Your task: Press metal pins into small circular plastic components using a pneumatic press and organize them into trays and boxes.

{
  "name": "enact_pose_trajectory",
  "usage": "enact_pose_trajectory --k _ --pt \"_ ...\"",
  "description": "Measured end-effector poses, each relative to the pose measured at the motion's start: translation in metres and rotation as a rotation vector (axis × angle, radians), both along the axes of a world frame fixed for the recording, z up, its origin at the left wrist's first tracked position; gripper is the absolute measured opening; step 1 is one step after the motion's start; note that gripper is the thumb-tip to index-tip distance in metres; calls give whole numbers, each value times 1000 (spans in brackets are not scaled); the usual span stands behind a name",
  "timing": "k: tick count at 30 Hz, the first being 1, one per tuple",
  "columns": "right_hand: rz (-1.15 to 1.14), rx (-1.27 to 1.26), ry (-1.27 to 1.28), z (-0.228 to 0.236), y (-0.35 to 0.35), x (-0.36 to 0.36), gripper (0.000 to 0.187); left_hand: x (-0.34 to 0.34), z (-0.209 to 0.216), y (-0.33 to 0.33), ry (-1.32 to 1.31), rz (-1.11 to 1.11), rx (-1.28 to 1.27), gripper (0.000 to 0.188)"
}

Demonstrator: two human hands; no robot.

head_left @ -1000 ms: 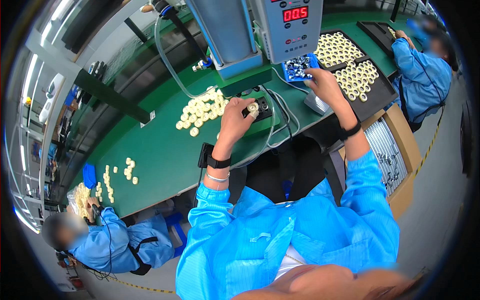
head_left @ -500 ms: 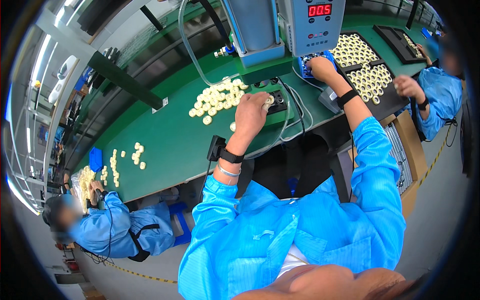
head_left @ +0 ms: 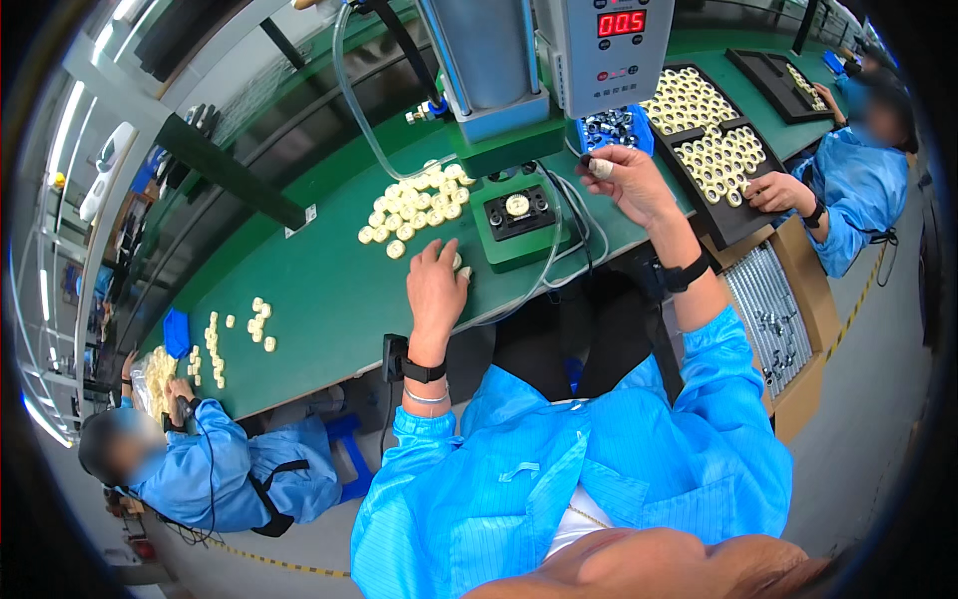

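My left hand (head_left: 436, 287) is low over the green table, its fingers stretched out and apart. Beside its thumb and fingertips lies a cream round piece (head_left: 457, 262), partly hidden by the hand. A loose heap of similar cream pieces (head_left: 417, 205) lies just beyond. My right hand (head_left: 639, 187) is raised at the right, pinching a small dark part (head_left: 587, 160) between thumb and finger; something whitish shows at those fingertips. Between my hands, a black fixture (head_left: 496, 222) on the green press base (head_left: 552, 245) carries one cream round piece (head_left: 517, 206) under the press (head_left: 489, 60).
A blue bin of metal parts (head_left: 639, 142) stands behind my right hand, next to a black tray (head_left: 736, 225) full of cream rings. A grey control box (head_left: 614, 75), tubes and cables surround the press. Co-workers sit at left and right; a carton (head_left: 810, 290) stands low right.
My left hand has left the fixture and moved left and nearer, uncovering the cream piece there. My right hand has come out of the blue bin with a small dark part.
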State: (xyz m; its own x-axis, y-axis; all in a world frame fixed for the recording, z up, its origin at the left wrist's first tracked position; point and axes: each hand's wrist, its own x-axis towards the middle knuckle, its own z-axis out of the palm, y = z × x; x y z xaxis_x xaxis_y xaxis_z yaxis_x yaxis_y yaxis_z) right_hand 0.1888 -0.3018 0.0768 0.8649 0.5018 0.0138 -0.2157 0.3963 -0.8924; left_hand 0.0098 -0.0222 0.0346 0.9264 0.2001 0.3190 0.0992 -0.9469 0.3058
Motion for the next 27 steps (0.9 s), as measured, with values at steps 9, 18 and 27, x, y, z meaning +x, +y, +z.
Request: enact_pose_trajectory --k 9,18,27 --pt "50 270 298 -19 77 -31 19 -13 -18 4 -99 -47 -32 40" --pt "12 397 429 -1 100 -46 18 -20 -29 -1 -237 -21 -69 39" --pt "73 562 491 15 91 -65 27 -21 -32 -2 -290 -37 -8 41"
